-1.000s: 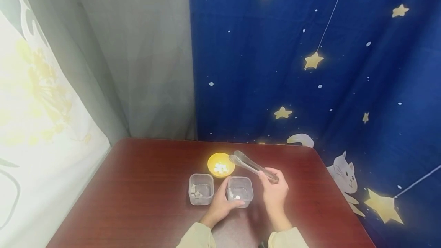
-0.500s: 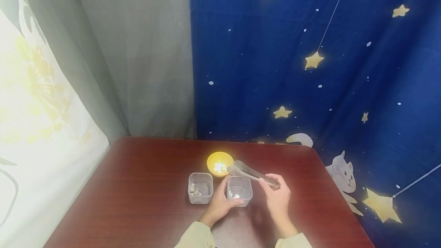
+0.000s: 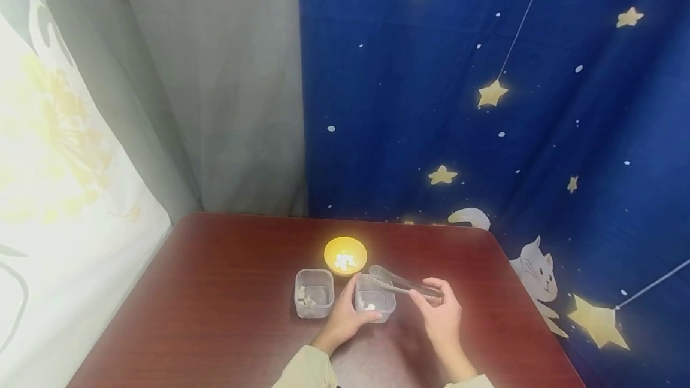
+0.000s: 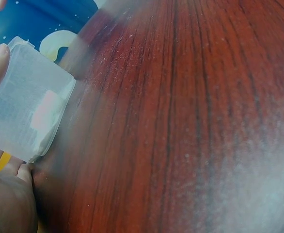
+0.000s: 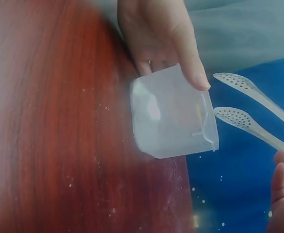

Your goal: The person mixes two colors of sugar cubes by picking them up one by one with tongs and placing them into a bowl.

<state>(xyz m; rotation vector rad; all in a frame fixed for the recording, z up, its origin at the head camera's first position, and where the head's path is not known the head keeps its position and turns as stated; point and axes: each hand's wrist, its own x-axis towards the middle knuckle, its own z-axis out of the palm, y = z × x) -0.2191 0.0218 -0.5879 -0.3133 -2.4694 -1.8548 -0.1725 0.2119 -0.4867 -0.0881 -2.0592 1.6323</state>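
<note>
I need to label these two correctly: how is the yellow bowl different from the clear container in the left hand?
Shape: the yellow bowl is round, while the clear container is squarish with rounded corners.
Contents: the bowl holds a heap of white pieces; the container holds far fewer.
Handling: the left hand grips the container; no hand grips the bowl.
Shared: both are open at the top.
</note>
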